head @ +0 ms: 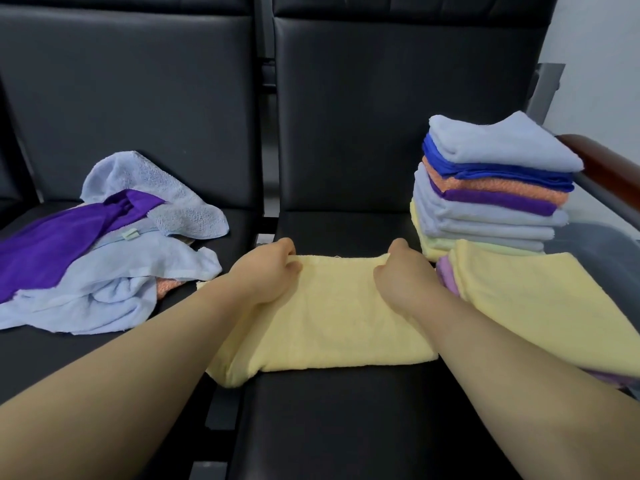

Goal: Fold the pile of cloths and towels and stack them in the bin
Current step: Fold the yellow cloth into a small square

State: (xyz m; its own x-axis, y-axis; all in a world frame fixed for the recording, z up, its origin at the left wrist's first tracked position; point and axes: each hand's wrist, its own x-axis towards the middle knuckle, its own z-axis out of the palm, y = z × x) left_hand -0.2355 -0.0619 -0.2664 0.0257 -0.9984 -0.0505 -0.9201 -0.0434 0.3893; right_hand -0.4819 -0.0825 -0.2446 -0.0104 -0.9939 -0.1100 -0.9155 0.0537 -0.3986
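On the black seat (pixel 346 427) directly ahead, the yellow towel (pixel 332 317) lies flat and already doubled over. Its long axis runs left to right across the seat, its short axis away from the person. A rounded fold forms its left end, and the near edge lies straight, parallel to the seat front.

The left hand (pixel 270 275) grips the far edge of the yellow towel near its left corner, with the fingers curled over the edge and the thumb against the cloth. The right hand (pixel 401 278) grips the same far edge near the right corner, fingers curled in the same way. Both forearms reach over the towel.

The unfolded pile (pixel 104 271) lies on the neighbouring seat (pixel 41 351) to the left. It contains crumpled light blue towels (pixel 166 199), a purple cloth (pixel 59 244) draped across them, and an orange cloth (pixel 168 285) showing at the lower right. A small pale sewn-in tag (pixel 130 234) is visible on one light blue towel; any writing on it is too small to read.

The folded stack (pixel 491 220) stands at the right of the seat, beside a wooden armrest (pixel 609 161). From the top it shows light blue, royal blue, orange, purple, several light blue layers and pale yellow. A second folded yellow towel (pixel 540 299) rests in front of the stack, on top of a lilac cloth (pixel 445 275). A grey surface (pixel 602 244) shows to the right of the stack; it cannot be confirmed as the bin.
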